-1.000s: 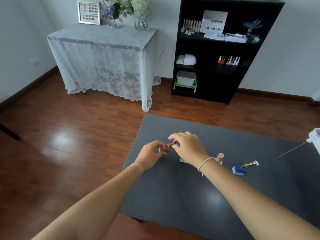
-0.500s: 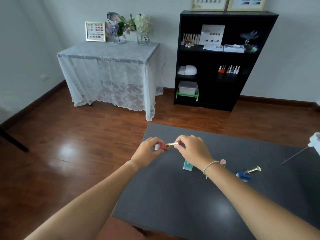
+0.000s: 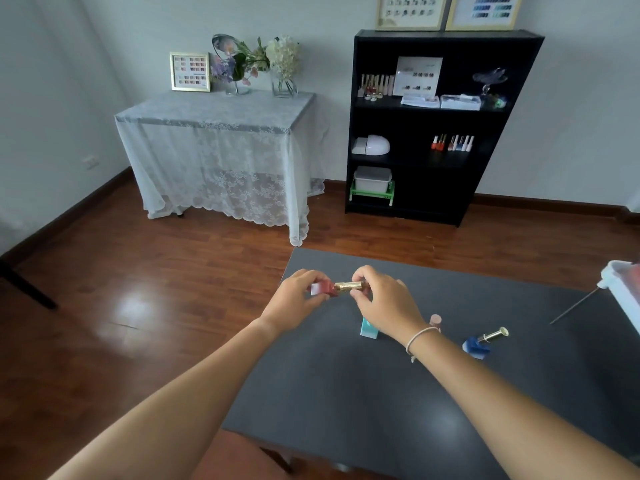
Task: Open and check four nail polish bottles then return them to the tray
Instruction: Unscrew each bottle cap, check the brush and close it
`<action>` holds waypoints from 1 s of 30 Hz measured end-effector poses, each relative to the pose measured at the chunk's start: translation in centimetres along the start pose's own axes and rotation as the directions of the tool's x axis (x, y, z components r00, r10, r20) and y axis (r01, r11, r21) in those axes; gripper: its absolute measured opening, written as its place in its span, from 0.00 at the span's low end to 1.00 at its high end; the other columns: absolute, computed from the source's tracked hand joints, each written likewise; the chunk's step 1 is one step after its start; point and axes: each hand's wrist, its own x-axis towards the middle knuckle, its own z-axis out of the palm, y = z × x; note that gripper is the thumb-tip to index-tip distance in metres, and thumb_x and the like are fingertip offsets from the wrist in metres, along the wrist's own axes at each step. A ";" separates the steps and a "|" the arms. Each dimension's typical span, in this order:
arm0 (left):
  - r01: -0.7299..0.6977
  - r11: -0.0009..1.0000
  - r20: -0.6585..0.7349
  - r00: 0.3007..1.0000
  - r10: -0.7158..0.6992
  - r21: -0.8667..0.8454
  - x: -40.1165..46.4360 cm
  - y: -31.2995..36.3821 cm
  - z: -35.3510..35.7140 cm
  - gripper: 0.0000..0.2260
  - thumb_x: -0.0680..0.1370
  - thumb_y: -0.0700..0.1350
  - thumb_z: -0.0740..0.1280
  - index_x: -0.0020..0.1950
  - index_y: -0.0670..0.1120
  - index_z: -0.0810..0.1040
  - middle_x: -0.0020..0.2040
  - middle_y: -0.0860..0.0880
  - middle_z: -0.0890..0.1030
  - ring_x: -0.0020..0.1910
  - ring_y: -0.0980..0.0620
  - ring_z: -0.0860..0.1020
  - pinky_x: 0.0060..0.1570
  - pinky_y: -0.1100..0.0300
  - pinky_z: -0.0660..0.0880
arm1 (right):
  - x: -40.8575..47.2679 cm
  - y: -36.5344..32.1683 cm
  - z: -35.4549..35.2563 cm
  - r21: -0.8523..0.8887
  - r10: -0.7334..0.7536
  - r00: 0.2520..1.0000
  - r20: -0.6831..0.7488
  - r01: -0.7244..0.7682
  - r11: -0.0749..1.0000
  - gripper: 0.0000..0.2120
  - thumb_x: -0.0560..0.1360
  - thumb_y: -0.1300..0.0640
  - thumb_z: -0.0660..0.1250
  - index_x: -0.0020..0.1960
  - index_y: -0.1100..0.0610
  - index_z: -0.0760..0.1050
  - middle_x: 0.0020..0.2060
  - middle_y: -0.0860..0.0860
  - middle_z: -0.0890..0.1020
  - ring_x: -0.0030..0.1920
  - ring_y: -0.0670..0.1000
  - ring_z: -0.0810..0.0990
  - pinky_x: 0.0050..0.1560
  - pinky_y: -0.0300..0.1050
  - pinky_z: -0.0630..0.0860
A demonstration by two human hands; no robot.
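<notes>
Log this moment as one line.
left hand: holds red bottle | right hand: grips gold cap | blue bottle: lying on table

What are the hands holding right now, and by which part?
One red square nail polish bottle, held sideways: left hand grips its glass body, right hand pinches its gold cap.

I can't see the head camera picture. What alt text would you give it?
Two bare hands hold a red nail polish bottle sideways above a dark grey table: the left hand grips the bottle, the right hand pinches its gold cap. A teal bottle, a pink bottle and a tipped blue bottle sit on the table.
</notes>
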 end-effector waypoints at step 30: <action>-0.017 0.999 0.009 1.000 0.017 0.036 -0.5 0.2 -0.8 0.08 0.73 0.42 0.69 0.50 0.50 0.77 0.49 0.51 0.79 0.49 0.53 0.75 0.52 0.62 0.71 | 0.8 -0.4 0.3 -0.123 0.019 1.000 0.004 -0.018 0.992 0.18 0.78 0.45 0.54 0.38 0.56 0.71 0.32 0.49 0.75 0.41 0.57 0.76 0.51 0.52 0.66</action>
